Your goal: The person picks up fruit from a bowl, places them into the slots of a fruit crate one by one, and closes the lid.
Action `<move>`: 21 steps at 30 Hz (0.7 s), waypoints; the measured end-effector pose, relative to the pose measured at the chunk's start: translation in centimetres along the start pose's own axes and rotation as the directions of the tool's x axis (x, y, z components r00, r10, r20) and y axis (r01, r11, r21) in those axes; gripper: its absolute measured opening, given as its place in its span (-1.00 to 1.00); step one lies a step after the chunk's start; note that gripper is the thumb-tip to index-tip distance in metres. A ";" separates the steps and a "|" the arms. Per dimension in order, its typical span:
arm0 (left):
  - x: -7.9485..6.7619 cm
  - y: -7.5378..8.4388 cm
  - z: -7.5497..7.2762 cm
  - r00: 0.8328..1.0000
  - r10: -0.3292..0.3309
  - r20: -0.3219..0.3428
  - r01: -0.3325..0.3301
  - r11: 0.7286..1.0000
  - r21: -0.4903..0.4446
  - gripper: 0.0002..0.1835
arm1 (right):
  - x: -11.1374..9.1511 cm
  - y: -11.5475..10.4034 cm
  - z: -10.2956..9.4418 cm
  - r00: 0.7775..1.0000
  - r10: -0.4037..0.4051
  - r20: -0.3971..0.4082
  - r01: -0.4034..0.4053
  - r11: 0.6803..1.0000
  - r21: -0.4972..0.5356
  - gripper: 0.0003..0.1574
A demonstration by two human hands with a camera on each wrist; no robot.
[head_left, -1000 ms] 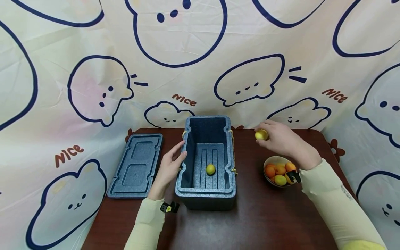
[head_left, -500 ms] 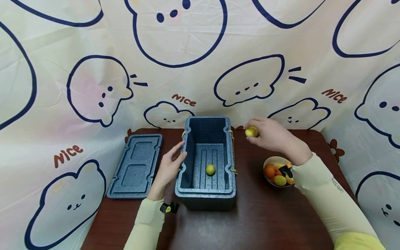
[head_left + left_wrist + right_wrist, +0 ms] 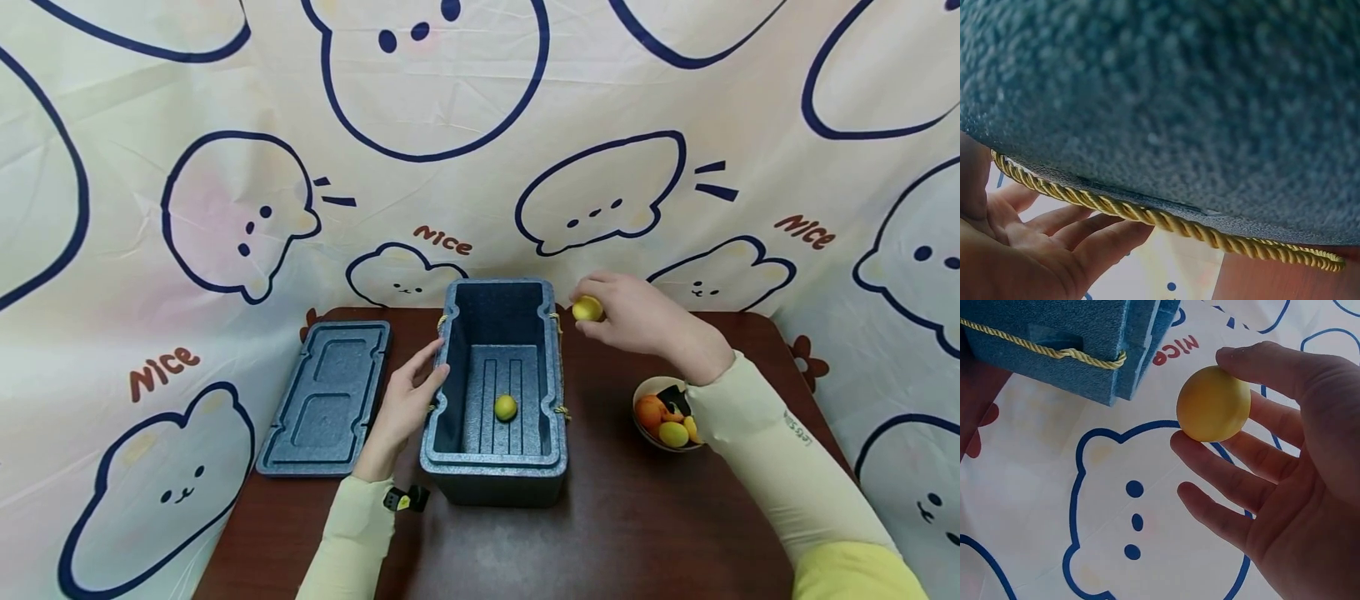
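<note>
My right hand (image 3: 637, 312) pinches a smooth yellow lemon (image 3: 587, 309) between thumb and fingers, up in the air just right of the box's far end. In the right wrist view the lemon (image 3: 1213, 404) looks round, with the little finger held away from it. A speckled blue-grey foam box (image 3: 492, 464) stands lidless at the middle of the table. On its floor lies one yellow-green round fruit (image 3: 506, 407). My left hand (image 3: 405, 400) rests against the box's left rim, fingers extended. In the left wrist view those fingers (image 3: 1107, 247) reach behind a gold rope handle (image 3: 1172, 222).
The flat blue-grey lid (image 3: 322, 400) lies left of the box. A bowl (image 3: 647, 433) of orange and yellow fruits sits on the right, partly covered by my right forearm. A patterned cloth (image 3: 480, 192) hangs behind the dark brown table (image 3: 637, 533).
My right hand has carried the lemon leftward and slightly up, nearer to the box. The left hand and the box have stayed in place.
</note>
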State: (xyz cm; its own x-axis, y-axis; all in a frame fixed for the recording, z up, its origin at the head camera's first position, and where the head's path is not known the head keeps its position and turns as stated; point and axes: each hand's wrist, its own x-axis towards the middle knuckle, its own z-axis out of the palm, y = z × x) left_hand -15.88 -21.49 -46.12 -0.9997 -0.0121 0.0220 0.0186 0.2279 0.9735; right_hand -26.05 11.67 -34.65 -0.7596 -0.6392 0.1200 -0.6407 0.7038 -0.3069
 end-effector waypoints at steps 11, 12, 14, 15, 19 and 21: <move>0.1 0.1 -0.1 1.000 -0.007 -0.003 0.007 1.000 -0.003 -0.48 | 1.2 -1.1 -0.8 0.999 -0.050 0.021 0.049 0.999 0.016 -0.65; 0.1 0.1 -0.1 1.000 -0.004 -0.002 0.004 1.000 -0.002 -0.48 | 1.3 -1.2 -0.8 0.998 -0.050 0.025 0.049 0.999 0.017 -0.65; 0.1 0.1 -0.1 1.000 -0.003 -0.003 0.003 1.000 -0.002 -0.48 | 1.5 -1.4 -0.9 0.998 -0.047 0.035 0.046 0.999 0.020 -0.64; 0.1 0.1 -0.1 1.000 -0.003 -0.001 0.003 1.000 -0.003 -0.48 | 1.5 -1.5 -1.0 0.998 -0.045 0.040 0.045 0.999 0.019 -0.63; 0.0 0.1 0.0 1.000 -0.007 0.005 0.007 1.000 -0.006 -0.47 | 1.7 -1.8 -0.9 0.997 -0.050 0.056 0.049 0.999 0.011 -0.61; 0.0 0.0 0.0 1.000 -0.008 0.006 0.008 1.000 -0.009 -0.48 | 1.9 -1.9 -0.8 0.997 -0.058 0.059 0.058 0.998 0.005 -0.61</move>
State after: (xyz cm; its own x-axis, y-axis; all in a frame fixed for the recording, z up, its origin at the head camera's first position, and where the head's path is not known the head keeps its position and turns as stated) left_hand -15.88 -21.52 -46.09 -0.9999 -0.0079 0.0127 0.0106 0.2186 0.9758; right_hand -26.37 9.43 -33.06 -0.7131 -0.6963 0.0817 -0.6832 0.6640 -0.3039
